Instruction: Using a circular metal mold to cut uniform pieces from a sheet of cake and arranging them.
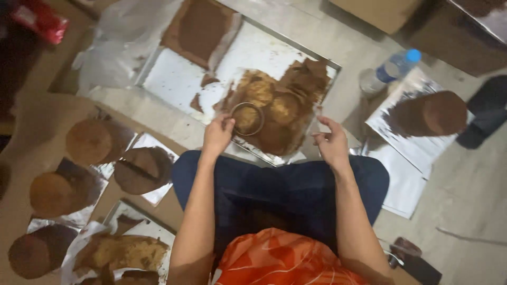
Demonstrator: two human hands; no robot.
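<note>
Ring cutter (pixel 246 118) on cake, floor-level metal tray (pixel 174 79).

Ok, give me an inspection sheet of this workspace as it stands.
Surface: pale floor with foil sheets.
Job's things: metal ring cutter on a brown cake sheet in a large metal tray.
Clutter: round brown cakes at left, stacked cake at right, water bottle, scraps tray.
Grippers: left hand fingers on the ring; right hand open, empty, beside the tray.
Cables: nothing seen.
Surroundings: cardboard box, red packet.
</note>
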